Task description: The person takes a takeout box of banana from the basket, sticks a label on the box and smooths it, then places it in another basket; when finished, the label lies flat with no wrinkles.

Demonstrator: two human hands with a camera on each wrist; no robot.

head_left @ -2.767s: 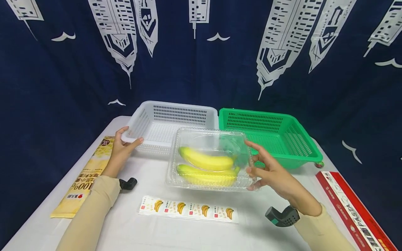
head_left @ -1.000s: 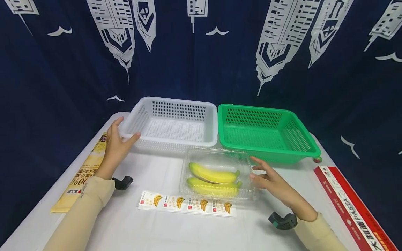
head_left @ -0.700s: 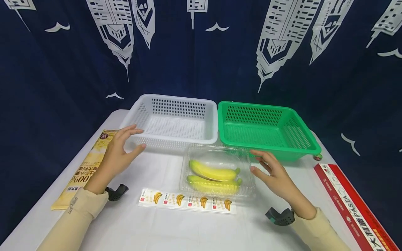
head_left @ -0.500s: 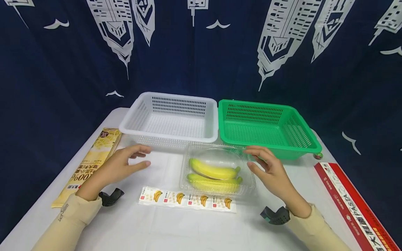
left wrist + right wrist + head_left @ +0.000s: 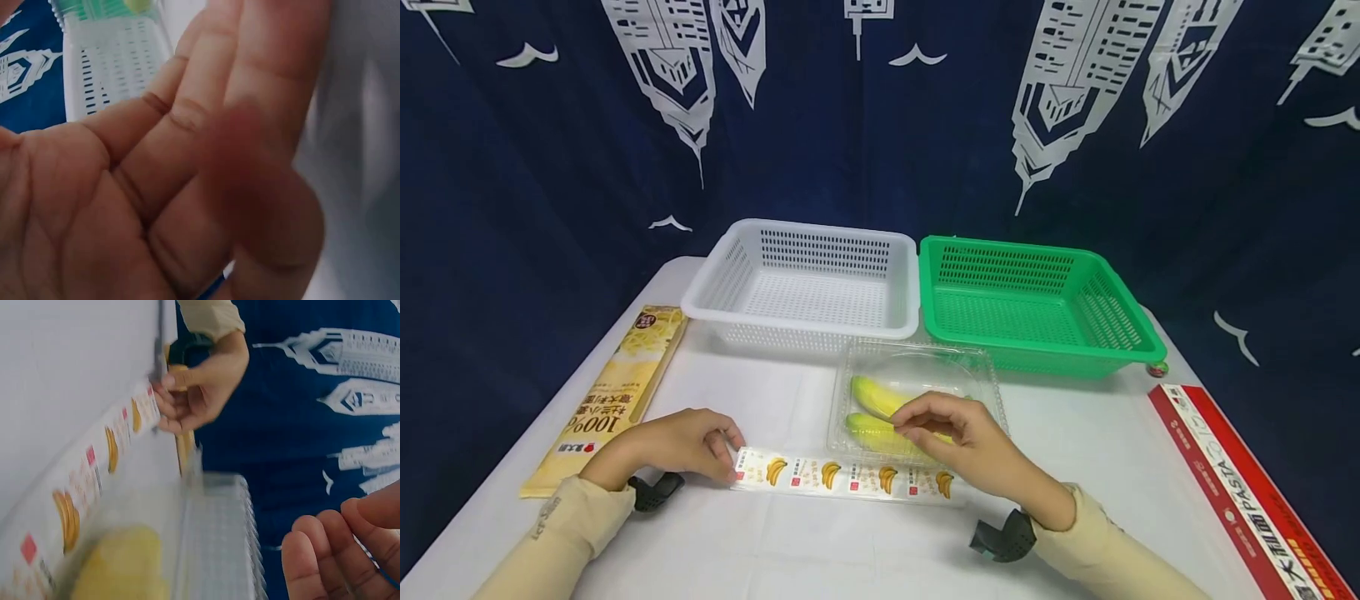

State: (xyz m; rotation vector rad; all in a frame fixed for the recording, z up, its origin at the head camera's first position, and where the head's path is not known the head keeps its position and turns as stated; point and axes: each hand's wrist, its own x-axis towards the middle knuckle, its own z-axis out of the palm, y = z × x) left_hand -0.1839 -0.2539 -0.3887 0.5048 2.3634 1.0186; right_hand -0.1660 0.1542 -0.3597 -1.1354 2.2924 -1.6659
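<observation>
A strip of white banana stickers (image 5: 805,475) lies flat near the front of the table. My left hand (image 5: 688,442) is at the strip's left end, its bent fingers and thumb beside the edge; the right wrist view shows this left hand (image 5: 209,390) there too. Behind the strip stands a clear plastic clamshell box (image 5: 917,354) holding two yellow-green bananas (image 5: 872,396). My right hand (image 5: 977,442) hovers over the box's front right corner with loosely bent fingers, partly hiding the bananas. In the left wrist view my left palm (image 5: 137,181) fills most of the picture.
Behind the box stand a white basket (image 5: 797,321) and a green basket (image 5: 1037,346), side by side. A yellow pasta packet (image 5: 617,392) lies along the left side, and a red pasta box (image 5: 1240,483) along the right. A dark blue curtain hangs behind the table.
The clamshell box was set down on the table and let go. My left hand left the white basket and came down to the strip; my right hand moved left over the box.
</observation>
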